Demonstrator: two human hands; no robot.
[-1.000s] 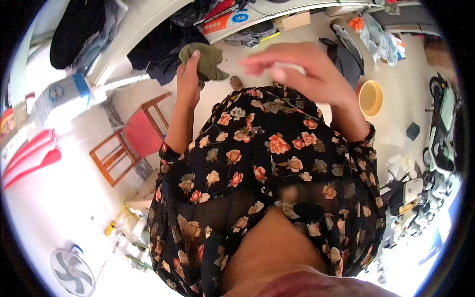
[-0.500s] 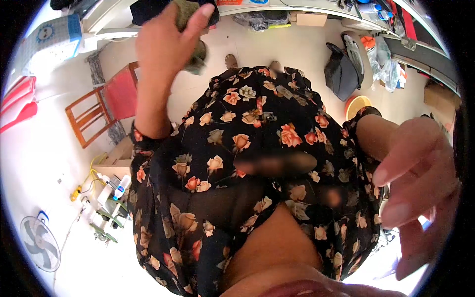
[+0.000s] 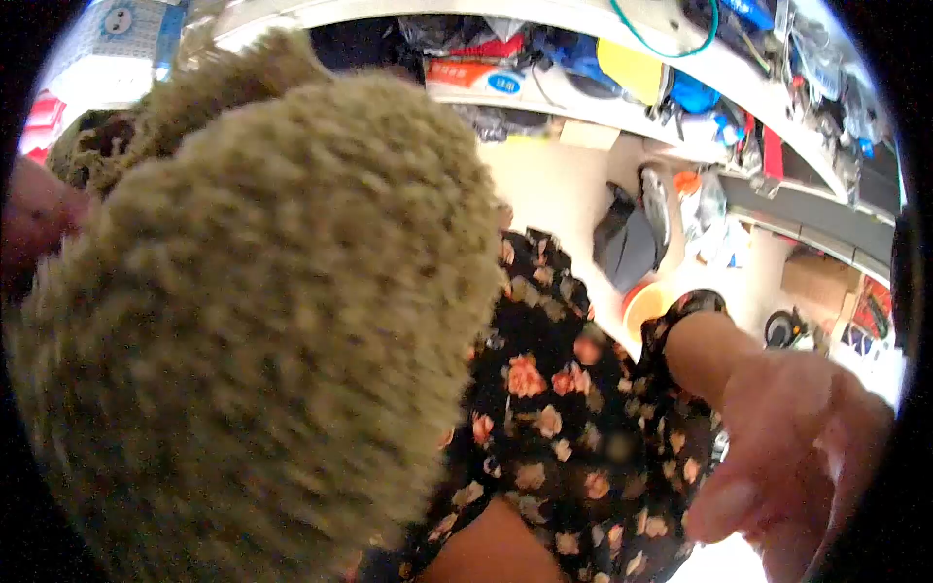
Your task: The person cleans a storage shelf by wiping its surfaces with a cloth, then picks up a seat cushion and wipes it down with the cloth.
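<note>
A fuzzy olive-green cloth (image 3: 282,291) fills most of the left side of the head view, very near the camera and blurred. At its left edge shows a part of my left hand (image 3: 39,214), closed on the cloth; its fingers are mostly hidden behind the pile. My right hand (image 3: 787,437) is raised at the lower right, apart from the cloth. Its fingers are loosely bent and spread, with nothing seen in them. Below and between the hands is my black floral top (image 3: 544,389).
Crowded shelves (image 3: 622,126) run across the back, with bags, tools and an orange-red box (image 3: 466,76). On the floor stand a dark grey object (image 3: 627,243), an orange-yellow bucket (image 3: 646,306) and plastic bags (image 3: 714,219). A cardboard box (image 3: 816,277) sits at the right.
My left hand has brought the olive-green cloth from the far upper left up close to the camera. My right hand has shifted slightly left and down. The view has tilted toward the shelves.
</note>
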